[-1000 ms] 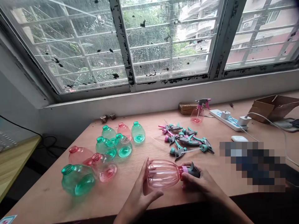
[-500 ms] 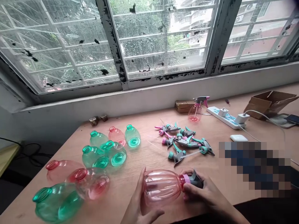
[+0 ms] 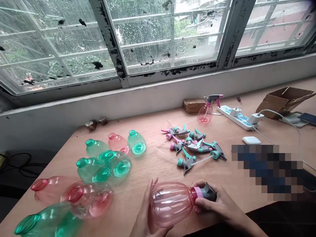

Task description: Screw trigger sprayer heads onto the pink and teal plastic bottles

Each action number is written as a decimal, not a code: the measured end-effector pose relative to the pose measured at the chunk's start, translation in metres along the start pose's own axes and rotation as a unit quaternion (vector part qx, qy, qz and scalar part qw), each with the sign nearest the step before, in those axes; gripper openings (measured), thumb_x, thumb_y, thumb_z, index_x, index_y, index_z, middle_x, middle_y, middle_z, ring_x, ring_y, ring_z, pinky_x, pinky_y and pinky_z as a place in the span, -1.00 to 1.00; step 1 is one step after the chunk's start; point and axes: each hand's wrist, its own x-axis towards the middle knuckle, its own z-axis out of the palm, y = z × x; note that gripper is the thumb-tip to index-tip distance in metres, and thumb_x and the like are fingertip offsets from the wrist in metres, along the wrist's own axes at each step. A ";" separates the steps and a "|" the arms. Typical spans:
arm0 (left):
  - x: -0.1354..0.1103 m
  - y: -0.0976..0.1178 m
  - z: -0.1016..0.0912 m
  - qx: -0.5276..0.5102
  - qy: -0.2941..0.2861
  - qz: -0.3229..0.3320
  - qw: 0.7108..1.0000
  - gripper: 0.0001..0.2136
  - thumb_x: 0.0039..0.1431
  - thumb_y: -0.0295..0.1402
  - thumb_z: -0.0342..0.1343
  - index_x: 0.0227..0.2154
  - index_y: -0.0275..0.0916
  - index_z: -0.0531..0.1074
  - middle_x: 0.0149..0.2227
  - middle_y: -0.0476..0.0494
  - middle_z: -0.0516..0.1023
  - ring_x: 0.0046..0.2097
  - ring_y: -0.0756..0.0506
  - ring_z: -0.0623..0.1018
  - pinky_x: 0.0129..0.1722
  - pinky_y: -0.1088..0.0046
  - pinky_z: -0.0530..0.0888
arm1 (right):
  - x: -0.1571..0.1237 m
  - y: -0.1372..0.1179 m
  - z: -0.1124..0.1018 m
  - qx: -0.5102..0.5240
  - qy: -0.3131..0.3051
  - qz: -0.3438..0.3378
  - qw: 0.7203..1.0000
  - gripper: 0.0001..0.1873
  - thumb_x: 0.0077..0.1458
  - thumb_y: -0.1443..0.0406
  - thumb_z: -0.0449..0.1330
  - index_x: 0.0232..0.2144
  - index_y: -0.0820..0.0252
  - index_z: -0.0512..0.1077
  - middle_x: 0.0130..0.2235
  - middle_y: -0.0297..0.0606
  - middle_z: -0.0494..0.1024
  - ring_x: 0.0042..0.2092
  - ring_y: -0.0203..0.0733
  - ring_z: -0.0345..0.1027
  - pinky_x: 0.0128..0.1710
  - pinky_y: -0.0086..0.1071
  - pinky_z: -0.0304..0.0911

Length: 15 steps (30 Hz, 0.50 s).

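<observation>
A clear pink spray bottle (image 3: 171, 204) lies on its side between my hands, low in the middle of the view. My left hand (image 3: 145, 215) cups its base end, the fingers behind and the thumb underneath. At the neck, my right hand (image 3: 213, 200) is closed around the grey trigger spray head (image 3: 208, 191) and its pink collar. The head sits at the bottle's mouth; whether it is fully tight I cannot tell. Beyond my hands lies a pile of loose trigger spray heads (image 3: 197, 146) in grey with teal or pink parts.
Several headless green bottles (image 3: 93, 168) and pink bottles (image 3: 92, 199) lie at the left. At the back stand a complete pink spray bottle (image 3: 205, 113), a power strip (image 3: 237, 117) and an open cardboard box (image 3: 274, 103). A white case (image 3: 251, 140) lies at the right beside a blurred-out patch.
My left hand has closed in on the bottle's base, its thumb now under it. The right hand keeps its hold on the spray head. The camera view has shifted slightly.
</observation>
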 end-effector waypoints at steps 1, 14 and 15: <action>0.000 0.003 0.000 0.003 -0.007 -0.006 1.000 -0.07 0.09 -0.21 0.32 0.38 0.03 -0.17 0.44 -0.22 -0.03 0.40 -0.38 0.06 0.38 -0.03 0.01 | 0.000 0.000 0.000 -0.001 0.001 0.002 1.000 -0.58 -0.02 0.06 0.41 -0.23 0.21 0.47 -0.47 -0.30 0.61 -0.41 -0.13 0.49 -0.34 -0.35 0.37; -0.005 0.016 0.007 0.008 -0.001 -0.043 0.999 0.05 -0.03 -0.17 0.42 0.36 0.07 -0.22 0.43 -0.21 -0.03 0.40 -0.36 0.06 0.37 -0.02 0.06 | -0.003 0.003 0.002 -0.038 0.007 0.010 0.999 -0.61 0.00 0.10 0.40 -0.19 0.20 0.48 -0.46 -0.31 0.62 -0.40 -0.13 0.50 -0.31 -0.35 0.40; -0.006 0.016 0.008 0.021 0.000 -0.040 0.999 0.05 -0.02 -0.18 0.42 0.37 0.05 -0.22 0.43 -0.23 -0.03 0.41 -0.35 0.04 0.38 -0.02 0.04 | -0.003 0.005 0.001 -0.036 0.008 0.010 0.999 -0.61 0.01 0.10 0.39 -0.19 0.19 0.48 -0.46 -0.31 0.62 -0.40 -0.12 0.51 -0.30 -0.34 0.40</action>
